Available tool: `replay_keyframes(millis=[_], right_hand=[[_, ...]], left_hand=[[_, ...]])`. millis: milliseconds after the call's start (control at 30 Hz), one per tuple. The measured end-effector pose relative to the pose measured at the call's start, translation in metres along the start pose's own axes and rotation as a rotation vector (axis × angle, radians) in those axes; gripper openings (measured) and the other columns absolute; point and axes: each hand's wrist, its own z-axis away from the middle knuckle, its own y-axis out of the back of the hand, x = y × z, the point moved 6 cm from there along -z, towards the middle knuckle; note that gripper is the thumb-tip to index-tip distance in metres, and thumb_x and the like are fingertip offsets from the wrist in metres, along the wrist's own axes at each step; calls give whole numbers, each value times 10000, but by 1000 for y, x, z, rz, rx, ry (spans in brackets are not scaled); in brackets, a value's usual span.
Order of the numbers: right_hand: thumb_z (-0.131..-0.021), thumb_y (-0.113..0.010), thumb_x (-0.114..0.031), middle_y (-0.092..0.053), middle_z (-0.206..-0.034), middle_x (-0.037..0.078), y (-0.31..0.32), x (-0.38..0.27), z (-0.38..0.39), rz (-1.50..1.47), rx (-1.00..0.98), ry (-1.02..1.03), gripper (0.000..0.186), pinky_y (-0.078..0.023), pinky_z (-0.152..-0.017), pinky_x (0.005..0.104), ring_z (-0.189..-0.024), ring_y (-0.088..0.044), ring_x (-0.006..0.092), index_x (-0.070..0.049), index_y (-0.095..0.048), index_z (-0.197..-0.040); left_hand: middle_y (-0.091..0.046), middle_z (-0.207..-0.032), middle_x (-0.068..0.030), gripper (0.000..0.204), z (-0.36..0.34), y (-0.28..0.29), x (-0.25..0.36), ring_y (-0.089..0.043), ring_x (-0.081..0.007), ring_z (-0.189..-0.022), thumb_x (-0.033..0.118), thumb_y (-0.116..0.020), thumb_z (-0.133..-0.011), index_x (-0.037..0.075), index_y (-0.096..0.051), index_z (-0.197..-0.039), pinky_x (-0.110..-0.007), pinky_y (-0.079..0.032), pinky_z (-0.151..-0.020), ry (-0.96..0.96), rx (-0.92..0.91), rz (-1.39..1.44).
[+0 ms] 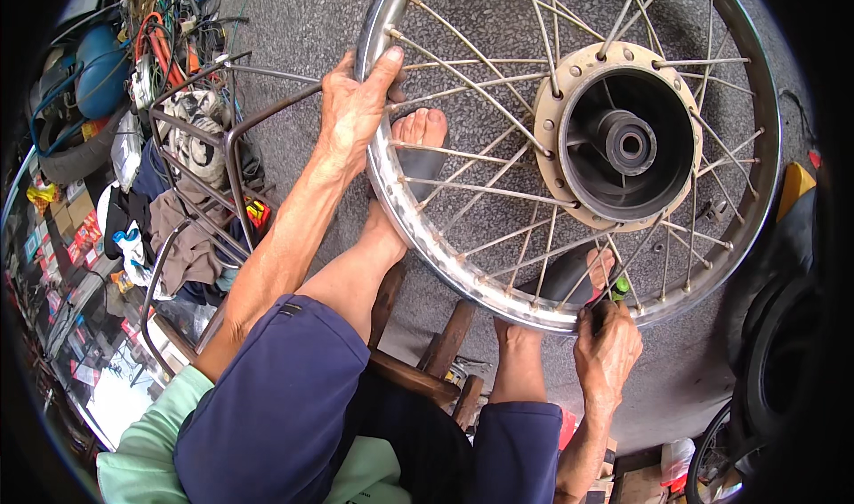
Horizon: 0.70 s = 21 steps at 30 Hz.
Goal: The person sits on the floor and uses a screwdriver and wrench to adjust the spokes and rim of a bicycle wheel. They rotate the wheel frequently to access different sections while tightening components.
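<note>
A chrome spoked wheel (pixel 764 148) with a beige-flanged black hub (pixel 551 184) fills the upper right of the head view, held over my feet. My left hand (pixel 356 108) is closed round the rim's left side, thumb on top near a spoke end. At the lower rim, my right hand (pixel 605 353) has its fingers bent together beside the spoke ends, on something dark that I cannot make out. A small green object (pixel 622 285) shows just above those fingers, among the spokes.
A metal tube frame (pixel 234 161) and piled cloths (pixel 178 233) stand at my left, beside wires, tools and packets. Black tyres (pixel 769 344) line the right edge. A wooden stool frame (pixel 445 344) shows between my legs on the grey ground (pixel 285 15). Boxes (pixel 636 486) lie at bottom right.
</note>
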Motion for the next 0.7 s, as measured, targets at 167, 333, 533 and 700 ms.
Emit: replay_keyframes(millis=[167,333,533,700], right_hand=[[-851,-676,-145,-612,-835,179,0,2,5,23,54,34,142,-463,-672,484,-771,-614,398,-9,-636,-853],[-898,-702,-150,-598,-712,62,24,36,22,-401,386,-175,198,-442,-580,305,-611,-539,173,-12,-622,-781],[-1020,-467,-493,-630,-1169,174,-26,103,39,-1165,572,-662,591,-548,-812,363,-950,-648,207,41,-546,-1260],[-1019,-432,-535,-662,-1068,178,-60,76,21,-1497,325,-645,639,-505,-833,356,-931,-643,224,65,-590,-1174]], left_hand=[[-675,-847,-43,367,-1,-4,-1,-602,-94,-677,342,-757,-876,52,-639,-1066,-243,-507,-586,11,-6,33],[-649,-982,-100,478,-2,6,2,-593,-148,-841,320,-767,-867,-15,-598,-1164,-294,-494,-714,-113,93,-41],[-635,-1138,-175,376,78,-39,106,-624,-262,-1023,91,-691,-873,-21,-589,-1218,-373,-517,-872,-1032,49,-447],[-650,-970,-101,248,178,-160,91,-634,-255,-956,135,-672,-723,-3,-663,-928,-432,-523,-891,-1488,-910,-418]])
